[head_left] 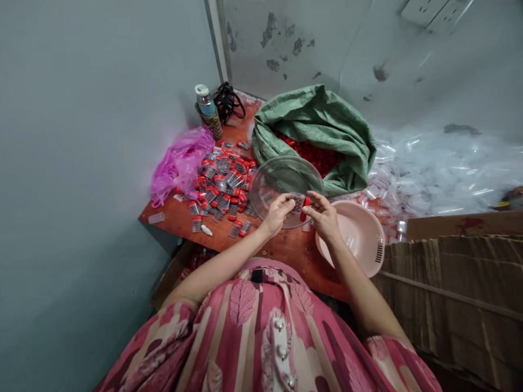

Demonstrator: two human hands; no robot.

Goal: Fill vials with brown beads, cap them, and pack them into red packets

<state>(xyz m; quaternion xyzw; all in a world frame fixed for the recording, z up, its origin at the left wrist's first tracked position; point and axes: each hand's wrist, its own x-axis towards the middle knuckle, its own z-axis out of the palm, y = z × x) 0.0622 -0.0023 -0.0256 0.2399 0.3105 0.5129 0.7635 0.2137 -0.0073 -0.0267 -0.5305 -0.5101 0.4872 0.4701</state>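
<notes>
Well, from the head view, both forearms reach forward from the bottom and angle inward, so the hands meet over the near rim of the clear bowl [265,182]. The left hand [279,214] is nearly closed, thumb and fingers pinching the left end of a clear case [297,203]. Across from it, the right hand [323,215] has its thumb and fingertips drawn together on a red cap [304,209], its other fingers loosely curled.

Lying roughly level, the case has its long axis running left to right between the hands, capped end toward the right hand. The cap stands crosswise to it, its own long side pointing away from the body and slightly right. Whether it is fully seated can't be told.

Left of the bowl, red-capped cases [226,182] lie heaped on the orange table [281,246], beside a pink bag [183,160]. Behind the bowl sits an open green sack [351,128] with red pieces [312,155] inside; a pale pink basin [370,237] is just right of the bowl, near the right hand.
</notes>
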